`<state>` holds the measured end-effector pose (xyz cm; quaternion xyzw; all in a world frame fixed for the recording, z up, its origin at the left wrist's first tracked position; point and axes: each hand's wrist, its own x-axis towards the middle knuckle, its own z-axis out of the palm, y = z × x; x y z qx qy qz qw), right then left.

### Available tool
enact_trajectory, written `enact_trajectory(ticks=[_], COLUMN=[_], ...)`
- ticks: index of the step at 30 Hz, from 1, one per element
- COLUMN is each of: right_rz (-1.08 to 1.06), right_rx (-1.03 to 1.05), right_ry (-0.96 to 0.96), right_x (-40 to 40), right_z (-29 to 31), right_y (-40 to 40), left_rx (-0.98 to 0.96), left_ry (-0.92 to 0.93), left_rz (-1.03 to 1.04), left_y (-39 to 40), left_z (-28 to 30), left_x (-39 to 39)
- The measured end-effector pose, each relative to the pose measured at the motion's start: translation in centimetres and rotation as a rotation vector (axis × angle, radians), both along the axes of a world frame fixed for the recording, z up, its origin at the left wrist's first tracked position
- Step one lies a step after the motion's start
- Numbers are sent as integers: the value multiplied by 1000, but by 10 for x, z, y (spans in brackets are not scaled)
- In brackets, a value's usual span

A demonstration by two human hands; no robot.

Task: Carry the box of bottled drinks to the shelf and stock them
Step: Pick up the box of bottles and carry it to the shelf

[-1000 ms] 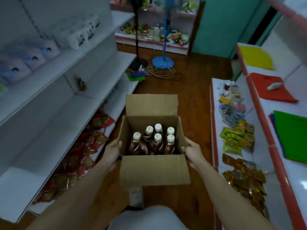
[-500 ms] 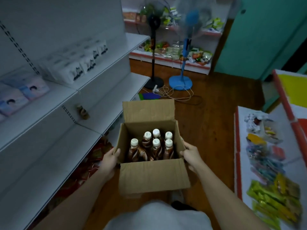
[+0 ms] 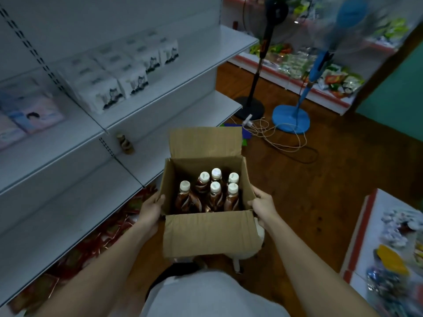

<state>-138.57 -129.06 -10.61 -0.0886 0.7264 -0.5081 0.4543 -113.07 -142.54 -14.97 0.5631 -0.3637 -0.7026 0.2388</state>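
I hold an open cardboard box [image 3: 209, 233] in front of my waist, its flaps folded out. Inside stand several brown bottled drinks [image 3: 215, 195] with white caps, upright. My left hand [image 3: 151, 210] grips the box's left wall and my right hand [image 3: 263, 205] grips its right wall. White metal shelves [image 3: 75, 197] run along my left. One single brown bottle [image 3: 125, 143] stands alone on the middle shelf, ahead of the box.
White cartons [image 3: 128, 74] and pale packs [image 3: 29, 115] sit on the upper shelf. Red packets [image 3: 109, 232] fill the bottom shelf. A black fan stand [image 3: 249, 106], a blue fan base [image 3: 290, 118] and loose cables [image 3: 281, 138] lie ahead on the wooden floor. A low snack shelf [image 3: 389, 248] stands at right.
The view has moved forward and turned left along the aisle. The fans and left shelves are closer, the right shelf has slid away. Both hands keep the same grip on the box.
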Motion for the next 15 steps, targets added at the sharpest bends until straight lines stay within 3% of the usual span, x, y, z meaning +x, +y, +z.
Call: enact_trajectory(ticks=[7,15], right_rz=[40,122], right_rx=[52,109], right_ry=[-11,-46], right_x=[-29,-74], right_z=[-22,-47], right_y=[-97,-170], left_rx=[64,59], left_ry=[39,3], left_rz=[38,128], left_y=[-80,-117], left_z=[-11,-24], left_x=[-21,-54])
